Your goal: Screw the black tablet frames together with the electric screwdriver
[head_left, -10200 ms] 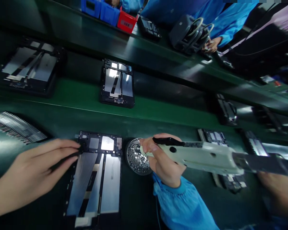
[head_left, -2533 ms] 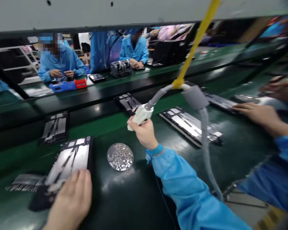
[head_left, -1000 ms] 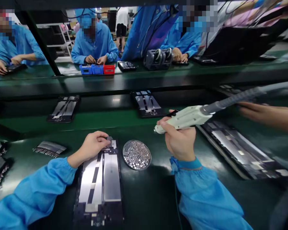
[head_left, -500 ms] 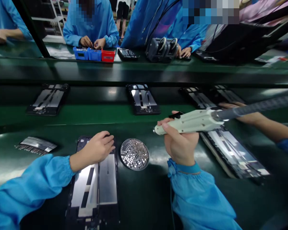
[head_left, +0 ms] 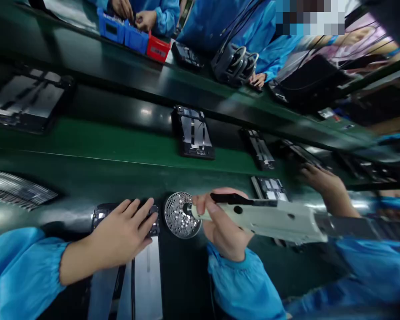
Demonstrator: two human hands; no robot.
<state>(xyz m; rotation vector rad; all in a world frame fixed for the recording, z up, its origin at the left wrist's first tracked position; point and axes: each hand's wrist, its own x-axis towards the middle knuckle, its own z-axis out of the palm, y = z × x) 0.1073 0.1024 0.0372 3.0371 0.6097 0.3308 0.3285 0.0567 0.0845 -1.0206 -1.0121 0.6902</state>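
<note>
My left hand (head_left: 122, 233) lies flat, fingers stretched out, over the top end of a dark tablet frame (head_left: 143, 280) with silver panels on the green bench. My right hand (head_left: 220, 226) is wrapped round a pale electric screwdriver (head_left: 270, 218), held level. The screwdriver tip rests over a round perforated screw dish (head_left: 180, 214) full of small screws, just right of the frame.
More tablet frames (head_left: 193, 131) ride the belt behind. A strip of silver parts (head_left: 18, 189) lies at the left. A co-worker's hand (head_left: 320, 180) reaches in at the right. Other workers' hands, blue and red bins (head_left: 133, 38) and a grey fixture (head_left: 235, 64) stand across the line.
The view has tilted down. My right hand brought the screwdriver tip down onto the screw dish. My left hand flattened over the top of the frame.
</note>
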